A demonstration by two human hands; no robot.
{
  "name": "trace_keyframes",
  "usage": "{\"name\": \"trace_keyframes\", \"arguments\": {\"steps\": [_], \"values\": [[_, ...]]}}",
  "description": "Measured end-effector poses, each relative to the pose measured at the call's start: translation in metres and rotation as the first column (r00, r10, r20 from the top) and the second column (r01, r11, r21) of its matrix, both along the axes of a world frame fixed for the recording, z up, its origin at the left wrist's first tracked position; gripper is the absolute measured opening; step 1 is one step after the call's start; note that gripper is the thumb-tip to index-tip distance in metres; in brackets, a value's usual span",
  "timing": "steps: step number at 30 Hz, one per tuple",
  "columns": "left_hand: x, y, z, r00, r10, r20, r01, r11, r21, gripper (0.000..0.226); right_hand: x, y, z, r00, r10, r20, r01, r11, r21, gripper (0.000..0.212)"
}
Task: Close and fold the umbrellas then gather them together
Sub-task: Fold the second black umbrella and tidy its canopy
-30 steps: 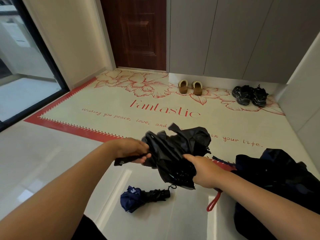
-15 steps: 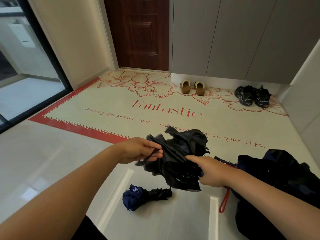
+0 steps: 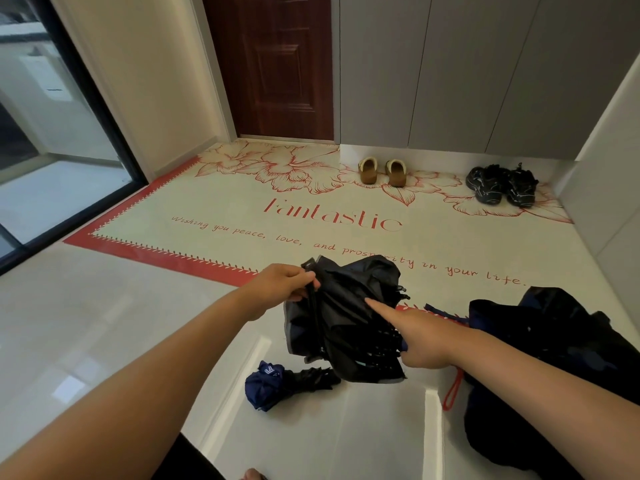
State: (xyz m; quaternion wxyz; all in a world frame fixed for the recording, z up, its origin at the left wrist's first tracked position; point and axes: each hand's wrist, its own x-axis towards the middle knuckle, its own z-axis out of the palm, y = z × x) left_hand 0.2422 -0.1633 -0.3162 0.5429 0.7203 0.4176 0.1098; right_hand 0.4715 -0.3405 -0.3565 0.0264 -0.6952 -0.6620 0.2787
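A collapsed black umbrella hangs in the air between my hands, its canopy bunched and loose. My left hand pinches a black strap at the umbrella's upper left edge. My right hand grips the umbrella's lower right part, with its index finger laid straight across the fabric. On the glossy floor below lies a folded navy umbrella. At the right a dark open umbrella is heaped on the floor, with a red cord loop beside it.
A cream mat with red flowers and lettering covers the floor ahead. Tan slippers and black shoes stand at its far edge by grey cabinets. A dark wooden door is beyond, a glass door at the left.
My left hand has moved right and up along the strap, drawing it against the canopy. The umbrella has turned more upright, and my right index finger now lies stretched across the fabric.
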Motion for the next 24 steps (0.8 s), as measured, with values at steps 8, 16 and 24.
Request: {"name": "trace_keyframes", "arguments": {"steps": [8, 16, 24], "values": [[0.009, -0.012, 0.016, 0.99, -0.054, 0.13, 0.055, 0.998, -0.006, 0.021, 0.005, 0.0, 0.012, 0.995, 0.063, 0.075, -0.072, 0.991, 0.115, 0.095], [0.014, -0.013, 0.036, 0.987, 0.002, 0.159, -0.018, 0.995, 0.1, 0.019, 0.003, 0.011, 0.019, 0.937, 0.063, 0.344, -0.127, 0.978, 0.167, 0.1], [0.011, -0.007, 0.037, 0.998, -0.036, 0.043, 0.029, 0.988, 0.152, 0.025, -0.002, 0.023, 0.018, 0.775, 0.235, 0.587, -0.413, 0.891, 0.189, 0.092]]}}
